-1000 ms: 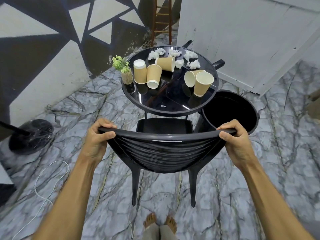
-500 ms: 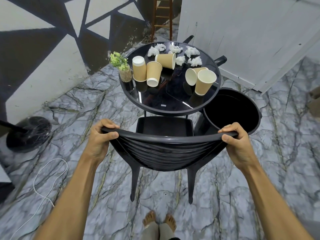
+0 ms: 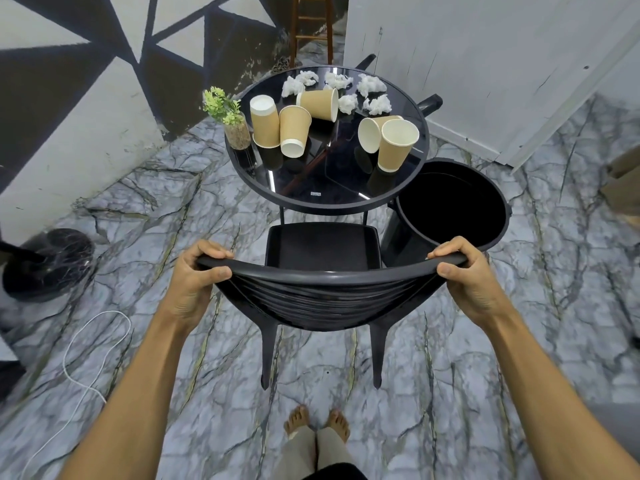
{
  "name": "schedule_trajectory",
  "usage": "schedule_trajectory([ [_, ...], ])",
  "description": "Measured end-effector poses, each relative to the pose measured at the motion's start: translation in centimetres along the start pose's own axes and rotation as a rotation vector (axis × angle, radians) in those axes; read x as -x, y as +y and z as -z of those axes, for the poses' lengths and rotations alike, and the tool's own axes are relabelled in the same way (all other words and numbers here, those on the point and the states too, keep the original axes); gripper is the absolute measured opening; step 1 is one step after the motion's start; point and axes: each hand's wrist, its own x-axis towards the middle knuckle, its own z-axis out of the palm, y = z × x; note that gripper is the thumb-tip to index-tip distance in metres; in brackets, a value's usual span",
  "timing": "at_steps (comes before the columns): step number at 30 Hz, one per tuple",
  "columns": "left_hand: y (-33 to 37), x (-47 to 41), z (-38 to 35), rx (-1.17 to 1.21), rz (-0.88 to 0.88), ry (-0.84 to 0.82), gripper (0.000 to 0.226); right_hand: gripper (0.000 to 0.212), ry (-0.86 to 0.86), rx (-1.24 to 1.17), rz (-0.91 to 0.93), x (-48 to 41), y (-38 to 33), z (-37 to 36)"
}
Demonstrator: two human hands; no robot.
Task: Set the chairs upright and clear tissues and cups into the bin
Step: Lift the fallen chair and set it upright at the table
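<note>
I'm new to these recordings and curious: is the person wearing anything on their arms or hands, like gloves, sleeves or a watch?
No. The left hand and right hand are bare, with no gloves, rings or watch. Both forearms are uncovered as far as the frame shows; no sleeve appears.

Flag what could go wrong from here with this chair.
1. The chair seat is close to the table rim; pushing forward could jolt the upright cup over.
2. The left grip and right grip hold only the backrest's ends; a slip could tip it back toward the bare feet.
3. The bin beside the seat could get knocked.
</note>
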Motion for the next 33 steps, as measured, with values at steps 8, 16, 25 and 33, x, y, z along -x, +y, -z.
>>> schedule_trajectory([
  [8, -1.1, 3.6, 0.4, -0.076, 0.051, -0.002, 0.047, 0.038, -0.035, 0.206, -0.043, 3.7, 0.9, 1.1],
  [16, -1.7, 6.9, 0.6, -0.147, 0.077, -0.017, 0.049, 0.018, -0.032, 0.298, -0.083, 7.6, 1.7, 0.8],
  [25, -3.3, 11.8, 1.3, -0.189, 0.058, -0.041, 0.030, 0.038, 0.069, 0.354, -0.051, 13.1, 4.0, 0.5],
  [33, -3.8, 14.1, 0.9, -0.243, 0.069, 0.054, 0.028, 0.038, 0.142, 0.407, -0.028, 15.5, 4.6, -0.6],
])
